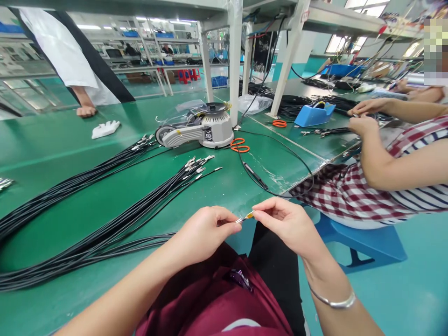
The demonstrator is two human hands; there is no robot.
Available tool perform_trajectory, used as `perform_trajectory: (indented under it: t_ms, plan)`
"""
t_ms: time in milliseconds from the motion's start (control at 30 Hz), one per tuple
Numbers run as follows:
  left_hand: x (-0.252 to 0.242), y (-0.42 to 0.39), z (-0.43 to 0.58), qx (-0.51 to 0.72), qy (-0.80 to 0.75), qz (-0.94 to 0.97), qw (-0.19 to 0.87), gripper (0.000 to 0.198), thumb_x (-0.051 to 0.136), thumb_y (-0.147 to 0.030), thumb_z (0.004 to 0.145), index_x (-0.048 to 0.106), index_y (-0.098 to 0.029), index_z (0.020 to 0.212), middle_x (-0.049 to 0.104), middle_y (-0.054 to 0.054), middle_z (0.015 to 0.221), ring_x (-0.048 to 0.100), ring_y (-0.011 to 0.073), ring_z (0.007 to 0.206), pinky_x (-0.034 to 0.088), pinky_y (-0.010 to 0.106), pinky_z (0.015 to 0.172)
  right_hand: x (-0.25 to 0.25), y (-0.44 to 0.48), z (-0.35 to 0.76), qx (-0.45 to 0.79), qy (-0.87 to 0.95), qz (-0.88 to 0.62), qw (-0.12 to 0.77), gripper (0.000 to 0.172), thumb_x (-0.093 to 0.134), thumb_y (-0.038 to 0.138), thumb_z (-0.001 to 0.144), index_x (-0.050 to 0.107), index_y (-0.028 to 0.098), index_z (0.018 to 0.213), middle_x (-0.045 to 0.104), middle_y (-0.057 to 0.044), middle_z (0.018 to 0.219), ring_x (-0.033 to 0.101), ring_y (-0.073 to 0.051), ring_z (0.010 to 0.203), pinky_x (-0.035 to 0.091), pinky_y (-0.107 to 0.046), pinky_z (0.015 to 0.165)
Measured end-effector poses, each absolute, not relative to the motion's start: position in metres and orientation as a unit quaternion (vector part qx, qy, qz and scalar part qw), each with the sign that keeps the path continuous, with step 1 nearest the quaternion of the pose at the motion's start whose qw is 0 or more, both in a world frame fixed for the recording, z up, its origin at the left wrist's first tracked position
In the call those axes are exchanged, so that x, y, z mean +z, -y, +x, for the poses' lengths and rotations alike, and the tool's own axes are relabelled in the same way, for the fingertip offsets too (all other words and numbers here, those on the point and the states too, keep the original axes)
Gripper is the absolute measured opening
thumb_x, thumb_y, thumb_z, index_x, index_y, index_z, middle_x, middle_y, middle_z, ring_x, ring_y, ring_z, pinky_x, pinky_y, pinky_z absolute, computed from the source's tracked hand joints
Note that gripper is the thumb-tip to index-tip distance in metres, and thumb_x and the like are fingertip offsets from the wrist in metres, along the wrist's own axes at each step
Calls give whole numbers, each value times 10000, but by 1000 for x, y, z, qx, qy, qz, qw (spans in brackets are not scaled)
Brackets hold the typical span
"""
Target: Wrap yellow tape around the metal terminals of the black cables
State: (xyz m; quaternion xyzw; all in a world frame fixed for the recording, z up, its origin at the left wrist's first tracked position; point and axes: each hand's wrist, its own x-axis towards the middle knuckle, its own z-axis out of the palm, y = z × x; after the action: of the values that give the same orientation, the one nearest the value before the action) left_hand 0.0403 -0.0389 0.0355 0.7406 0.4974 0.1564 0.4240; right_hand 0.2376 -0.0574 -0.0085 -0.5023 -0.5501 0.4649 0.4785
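In the head view, my left hand [206, 231] pinches a small silver metal connector [239, 220] between thumb and forefinger. A short piece of amber tape [249, 215] is at the connector's other end, and my right hand [285, 221] pinches it between thumb and forefinger. Both hands are close together above the bench's front edge. To the left lies a bundle of black cables [140, 217] with silver connector ends, its strands running beneath my left forearm. Whether the held piece belongs to one of these cables is hidden by my fingers.
A grey tape dispenser [217, 130] stands on the green bench [87, 186]. Orange-handled scissors [240, 145] and a black pen-like tool [255, 175] lie nearby. Another person's hands [366, 116] work at right beside a blue tape holder [315, 115]. A person's hand [86, 111] rests near a white glove [105, 129].
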Motion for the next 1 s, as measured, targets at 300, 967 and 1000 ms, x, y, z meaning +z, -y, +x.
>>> perform_trajectory:
  t_ms: [300, 967, 1000]
  plan:
    - [33, 28, 50, 154, -494, 691, 504, 305, 583, -434, 760, 684, -165, 656, 641, -8, 628, 525, 130, 599, 383, 217, 587, -12, 59, 235, 431, 554, -518, 489, 140, 694, 321, 758, 681, 192, 813, 702, -38, 797, 653, -184, 735, 528, -317, 703]
    - [33, 29, 63, 145, -523, 694, 474, 301, 565, -420, 755, 689, -155, 687, 651, 5, 642, 534, 140, 613, 373, 227, 566, -16, 64, 232, 428, 558, -519, 485, 112, 679, 308, 775, 682, 200, 804, 698, -40, 802, 647, -188, 754, 525, -315, 708]
    - [33, 29, 64, 143, -522, 697, 470, 296, 566, -417, 754, 693, -156, 697, 657, 5, 652, 546, 145, 627, 381, 229, 577, -15, 64, 233, 432, 558, -520, 481, 111, 684, 307, 771, 688, 199, 800, 704, -41, 807, 650, -188, 758, 525, -316, 716]
